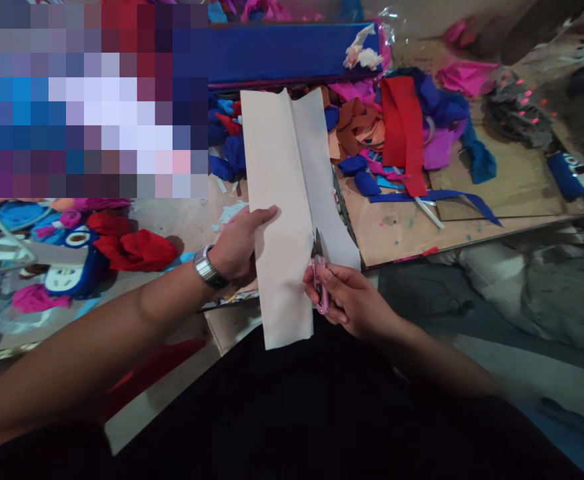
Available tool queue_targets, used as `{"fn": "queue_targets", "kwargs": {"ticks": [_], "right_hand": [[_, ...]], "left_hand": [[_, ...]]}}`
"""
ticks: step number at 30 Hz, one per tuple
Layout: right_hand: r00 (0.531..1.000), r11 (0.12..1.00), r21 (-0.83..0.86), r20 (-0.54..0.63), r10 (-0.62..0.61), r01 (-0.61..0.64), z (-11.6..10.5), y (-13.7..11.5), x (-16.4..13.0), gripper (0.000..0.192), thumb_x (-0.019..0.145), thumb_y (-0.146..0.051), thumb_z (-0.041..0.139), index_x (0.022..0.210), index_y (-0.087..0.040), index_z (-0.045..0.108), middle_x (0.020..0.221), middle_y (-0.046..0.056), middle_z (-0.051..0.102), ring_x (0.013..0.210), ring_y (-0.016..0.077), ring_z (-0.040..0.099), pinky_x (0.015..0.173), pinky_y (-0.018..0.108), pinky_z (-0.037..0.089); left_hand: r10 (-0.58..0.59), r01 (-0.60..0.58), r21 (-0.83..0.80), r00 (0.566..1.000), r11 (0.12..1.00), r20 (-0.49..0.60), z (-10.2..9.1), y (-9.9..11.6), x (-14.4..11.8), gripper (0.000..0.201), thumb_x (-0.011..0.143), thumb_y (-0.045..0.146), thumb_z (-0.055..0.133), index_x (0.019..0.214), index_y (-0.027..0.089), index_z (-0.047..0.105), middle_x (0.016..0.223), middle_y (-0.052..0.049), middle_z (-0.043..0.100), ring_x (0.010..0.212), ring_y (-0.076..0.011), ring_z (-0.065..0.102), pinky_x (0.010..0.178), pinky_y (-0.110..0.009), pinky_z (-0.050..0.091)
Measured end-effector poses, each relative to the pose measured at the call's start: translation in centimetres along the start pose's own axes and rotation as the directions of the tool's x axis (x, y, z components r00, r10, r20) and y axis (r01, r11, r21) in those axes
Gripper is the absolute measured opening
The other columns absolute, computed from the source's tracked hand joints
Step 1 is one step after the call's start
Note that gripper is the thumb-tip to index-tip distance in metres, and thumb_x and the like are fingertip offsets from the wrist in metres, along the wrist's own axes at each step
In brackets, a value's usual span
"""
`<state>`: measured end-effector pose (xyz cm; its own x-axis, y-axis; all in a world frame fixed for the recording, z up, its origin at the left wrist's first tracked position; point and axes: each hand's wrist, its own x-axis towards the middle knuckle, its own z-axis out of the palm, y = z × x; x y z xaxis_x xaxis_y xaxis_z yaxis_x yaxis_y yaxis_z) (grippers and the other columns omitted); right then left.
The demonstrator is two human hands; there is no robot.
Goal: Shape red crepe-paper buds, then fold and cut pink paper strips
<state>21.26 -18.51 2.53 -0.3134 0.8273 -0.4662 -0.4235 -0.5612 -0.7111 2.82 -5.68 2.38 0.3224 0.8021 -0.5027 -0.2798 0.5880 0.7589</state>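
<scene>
White paper (287, 200), a long folded sheet, stood out in front of you, running from your lap up over the edge of the brown board (472, 220). Your left hand (239, 243) pinched the sheet's left edge, thumb laid across the top face and fingers tucked beneath, a steel watch (209, 268) on that wrist. Your right hand (345, 300) was closed around small pink-handled scissors (319, 280), their dark blades pointing up along the paper's crease, with the sheet already parted below them. The narrower strip to the right of the blades leaned away toward the board.

Behind the sheet lay a heap of fabric scraps: a red strip (403, 133), orange pieces (357, 127), royal blue bits (359, 173) and magenta cloth (467, 77). A long blue box (282, 53) ran across the back of the table. To your left sat a crumpled red cloth (135, 250) beside a blue-and-white stuffed shape (75, 263). A pixelated block covered the upper left corner.
</scene>
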Motion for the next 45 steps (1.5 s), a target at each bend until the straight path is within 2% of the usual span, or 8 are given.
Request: {"fn": "queue_targets", "kwargs": {"ticks": [9, 16, 23, 28, 36, 45], "right_hand": [[1.000, 1.000, -0.011, 0.011, -0.012, 0.012, -0.1, 0.0, 0.0, 0.034, 0.105, -0.049, 0.065, 0.098, -0.016, 0.064, 0.074, -0.003, 0.063, 0.041, -0.0001, 0.033, 0.040, 0.017, 0.022], [1.000, 1.000, 0.020, 0.005, 0.002, -0.002, 0.0, -0.3, 0.0, 0.034, 0.106, -0.048, 0.064, 0.104, -0.015, 0.066, 0.077, -0.002, 0.063, 0.039, -0.0009, 0.034, 0.039, 0.016, 0.022], [0.999, 1.000, 0.019, 0.032, 0.013, -0.014, -0.1, -0.6, -0.2, 0.035, 0.106, -0.048, 0.063, 0.104, -0.014, 0.067, 0.077, -0.002, 0.063, 0.038, -0.0013, 0.034, 0.037, 0.016, 0.020], [0.999, 0.999, -0.004, 0.022, 0.047, -0.047, 0.0, -0.6, -0.8, 0.036, 0.107, -0.049, 0.062, 0.105, -0.013, 0.068, 0.075, -0.003, 0.061, 0.038, -0.0014, 0.034, 0.037, 0.016, 0.019], [1.000, 1.000, 0.012, 0.023, 0.004, -0.005, -0.3, -1.2, -0.1, 0.034, 0.106, -0.048, 0.063, 0.105, -0.014, 0.068, 0.077, -0.002, 0.062, 0.039, -0.0010, 0.032, 0.038, 0.016, 0.021], [0.999, 1.000, -0.004, 0.020, -0.029, 0.029, -0.2, -1.3, 0.3, 0.035, 0.107, -0.050, 0.061, 0.102, -0.015, 0.067, 0.076, -0.003, 0.061, 0.039, -0.0007, 0.031, 0.038, 0.016, 0.022]], "left_hand": [[0.013, -0.014, 0.021, 1.000, 1.000, 0.011, 0.0, 0.2, -0.2, 0.038, 0.071, 0.039, 0.085, 0.099, 0.016, 0.073, 0.083, -0.007, 0.076, 0.082, -0.0294, 0.076, 0.083, -0.045, 0.064], [0.027, -0.027, -0.028, 1.000, 0.999, 0.015, 0.2, 0.0, -0.3, 0.049, 0.068, 0.034, 0.088, 0.108, 0.014, 0.070, 0.090, -0.011, 0.080, 0.090, -0.0337, 0.078, 0.085, -0.047, 0.064], [0.019, -0.017, -0.039, 0.999, 0.999, 0.030, 0.4, 0.2, -0.7, 0.049, 0.068, 0.034, 0.087, 0.110, 0.012, 0.071, 0.095, -0.014, 0.081, 0.095, -0.0379, 0.079, 0.087, -0.051, 0.065], [0.022, -0.023, -0.018, 1.000, 1.000, -0.007, 0.3, 0.3, -0.6, 0.044, 0.070, 0.035, 0.084, 0.105, 0.011, 0.074, 0.090, -0.013, 0.080, 0.088, -0.0364, 0.079, 0.086, -0.051, 0.066], [0.019, -0.018, -0.009, 0.995, 1.000, 0.101, 0.2, -0.1, -0.8, 0.050, 0.071, 0.035, 0.086, 0.112, 0.009, 0.073, 0.091, -0.015, 0.081, 0.090, -0.0395, 0.079, 0.085, -0.054, 0.066], [0.026, -0.021, -0.039, 0.988, 0.999, 0.149, 0.1, -0.5, -0.8, 0.038, 0.077, 0.029, 0.080, 0.110, 0.010, 0.074, 0.094, -0.014, 0.081, 0.099, -0.0404, 0.079, 0.087, -0.051, 0.066]]}}
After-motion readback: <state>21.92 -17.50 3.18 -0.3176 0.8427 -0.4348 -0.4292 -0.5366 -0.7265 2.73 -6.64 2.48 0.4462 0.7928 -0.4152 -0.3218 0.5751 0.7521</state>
